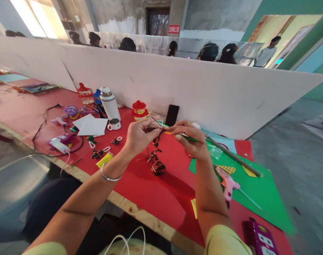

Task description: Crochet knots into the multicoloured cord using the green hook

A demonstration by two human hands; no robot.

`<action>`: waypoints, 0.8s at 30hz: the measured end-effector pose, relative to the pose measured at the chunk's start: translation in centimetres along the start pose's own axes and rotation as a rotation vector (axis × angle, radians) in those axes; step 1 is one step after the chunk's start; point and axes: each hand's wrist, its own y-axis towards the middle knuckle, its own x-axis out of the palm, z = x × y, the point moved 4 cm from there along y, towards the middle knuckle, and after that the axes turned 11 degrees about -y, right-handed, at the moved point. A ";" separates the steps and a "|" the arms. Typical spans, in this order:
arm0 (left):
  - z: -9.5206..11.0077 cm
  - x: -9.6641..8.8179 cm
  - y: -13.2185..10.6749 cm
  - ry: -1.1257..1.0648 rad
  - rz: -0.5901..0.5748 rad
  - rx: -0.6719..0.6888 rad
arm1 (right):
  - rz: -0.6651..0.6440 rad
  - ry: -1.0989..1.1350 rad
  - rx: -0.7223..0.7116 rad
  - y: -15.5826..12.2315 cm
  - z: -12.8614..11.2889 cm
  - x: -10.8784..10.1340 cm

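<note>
Above the red tabletop, my left hand [140, 136] pinches a small piece of dark yarn work [157, 134] between thumb and fingers. Close by on the right, my right hand [189, 136] is closed around a slim green-handled crochet hook [190, 138], its tip near the left fingertips. Beneath the hands, a multicoloured strand of yarn [154, 154] in black, orange and red runs in loose coils. It leads down to a small ball of the same yarn [158, 168] on the table. The stitches themselves are too small to make out.
Small yarn pieces with white bead loops [97, 153], white cards [91, 124], a white thermos [110, 104] and its cup [114, 124] stand left. A phone [172, 115] leans on the white partition [204, 88]. Right are a pink glue gun [228, 183] and a purple box [262, 237].
</note>
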 end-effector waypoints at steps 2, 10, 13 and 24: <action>0.0 -0.1 0.1 -0.047 0.066 -0.027 | 0.055 -0.195 -0.098 0.1 -0.7 0.5; -0.6 0.4 0.3 -0.471 -0.071 -0.437 | 0.328 -0.464 -0.273 -0.5 -1.7 1.5; -0.4 -0.1 0.5 -0.413 -0.092 -0.450 | 0.187 -0.280 -0.254 -0.1 -1.7 0.8; 0.5 -0.1 0.8 -0.185 -0.166 -0.250 | 0.063 0.324 0.053 -0.2 0.1 0.7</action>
